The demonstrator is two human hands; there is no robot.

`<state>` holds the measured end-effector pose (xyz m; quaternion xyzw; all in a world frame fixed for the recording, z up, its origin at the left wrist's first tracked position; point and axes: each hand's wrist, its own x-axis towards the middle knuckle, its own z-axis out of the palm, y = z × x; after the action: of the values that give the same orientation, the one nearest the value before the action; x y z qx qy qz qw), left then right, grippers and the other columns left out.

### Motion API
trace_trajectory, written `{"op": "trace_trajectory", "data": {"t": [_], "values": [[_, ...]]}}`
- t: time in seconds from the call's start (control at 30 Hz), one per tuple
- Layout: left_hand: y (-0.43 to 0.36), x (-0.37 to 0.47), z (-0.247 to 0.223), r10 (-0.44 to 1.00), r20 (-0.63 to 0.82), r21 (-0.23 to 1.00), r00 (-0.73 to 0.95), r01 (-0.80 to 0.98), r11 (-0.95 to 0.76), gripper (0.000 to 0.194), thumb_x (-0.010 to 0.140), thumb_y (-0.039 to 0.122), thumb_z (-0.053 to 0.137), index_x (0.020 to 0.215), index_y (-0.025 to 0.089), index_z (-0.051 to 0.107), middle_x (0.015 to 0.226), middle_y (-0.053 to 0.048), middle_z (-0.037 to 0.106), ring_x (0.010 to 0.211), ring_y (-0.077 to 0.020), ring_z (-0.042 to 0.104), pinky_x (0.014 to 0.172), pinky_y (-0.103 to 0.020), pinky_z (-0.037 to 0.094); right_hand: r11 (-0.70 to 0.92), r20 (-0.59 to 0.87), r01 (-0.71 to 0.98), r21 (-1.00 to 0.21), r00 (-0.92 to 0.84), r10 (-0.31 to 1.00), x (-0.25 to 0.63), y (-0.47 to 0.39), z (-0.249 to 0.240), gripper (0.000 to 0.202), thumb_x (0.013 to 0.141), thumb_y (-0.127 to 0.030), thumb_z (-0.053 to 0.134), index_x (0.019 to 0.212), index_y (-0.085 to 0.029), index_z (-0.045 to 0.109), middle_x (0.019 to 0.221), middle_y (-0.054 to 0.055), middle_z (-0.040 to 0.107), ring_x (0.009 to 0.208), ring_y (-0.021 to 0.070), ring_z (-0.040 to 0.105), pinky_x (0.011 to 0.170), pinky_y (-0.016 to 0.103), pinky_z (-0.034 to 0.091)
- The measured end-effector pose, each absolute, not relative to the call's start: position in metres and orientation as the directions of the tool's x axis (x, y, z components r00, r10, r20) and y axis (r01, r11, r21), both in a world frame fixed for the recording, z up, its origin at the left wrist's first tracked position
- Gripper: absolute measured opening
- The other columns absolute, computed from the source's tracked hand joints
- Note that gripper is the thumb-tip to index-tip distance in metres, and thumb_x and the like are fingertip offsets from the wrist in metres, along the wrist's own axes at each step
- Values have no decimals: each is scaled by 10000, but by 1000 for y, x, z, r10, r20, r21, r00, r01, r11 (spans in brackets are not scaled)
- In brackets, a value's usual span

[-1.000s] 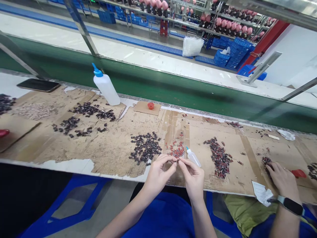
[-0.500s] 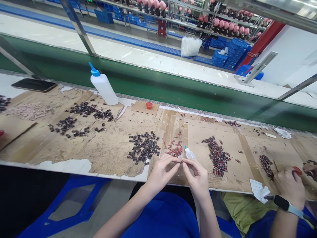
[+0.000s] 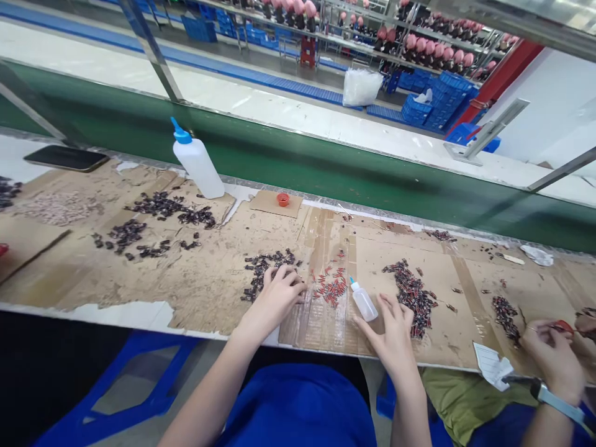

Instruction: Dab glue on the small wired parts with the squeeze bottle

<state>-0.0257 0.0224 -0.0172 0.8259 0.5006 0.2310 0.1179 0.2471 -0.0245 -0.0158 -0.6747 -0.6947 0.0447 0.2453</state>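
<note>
My left hand (image 3: 280, 290) reaches over the right side of a pile of small black parts (image 3: 255, 273), fingers bent and slightly apart. Its fingertips point down toward the pile and partly hide what lies beneath. My right hand (image 3: 391, 329) is open, thumb spread away from the fingers, beside the pile of small black-and-red parts (image 3: 416, 304). Just left of its fingers lies a small clear bottle (image 3: 364, 303) with a blue tip. Between both hands, small red pieces (image 3: 331, 285) are scattered on the cardboard (image 3: 321, 329).
A large white squeeze bottle (image 3: 200, 167) with a blue nozzle stands at the back, near a small red cup (image 3: 282, 199). A phone (image 3: 66, 158) lies far left. At right, a co-worker's hand (image 3: 552, 354) holds something red. A green belt (image 3: 298, 164) runs behind the table.
My hands were together, fingertips pinching a small part. They have moved apart, the left to the black pile and the right to the black-and-red pile. The pinched part is no longer visible between them.
</note>
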Motion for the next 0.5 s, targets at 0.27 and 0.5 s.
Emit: {"op": "trace_trajectory", "data": {"t": [0.27, 0.5], "values": [[38, -43, -25, 802, 154, 430, 577, 691, -581, 185, 804, 125, 624, 934, 247, 672, 931, -48, 666, 1033, -239, 485, 999, -444, 255, 76, 311, 838, -541, 116, 943, 235, -15, -20, 465, 829, -607, 521, 912, -185, 697, 1034, 149, 662, 1040, 316, 480, 945, 519, 407], [17, -15, -23, 821, 224, 581, 526, 604, -545, 197, 925, 157, 502, 848, 241, 662, 878, -11, 732, 953, -185, 583, 931, -394, 271, -26, 52, 196, -980, 383, 922, 234, -25, -13, 376, 679, -482, 723, 868, -158, 691, 836, 84, 711, 722, 212, 619, 647, 336, 494]]}}
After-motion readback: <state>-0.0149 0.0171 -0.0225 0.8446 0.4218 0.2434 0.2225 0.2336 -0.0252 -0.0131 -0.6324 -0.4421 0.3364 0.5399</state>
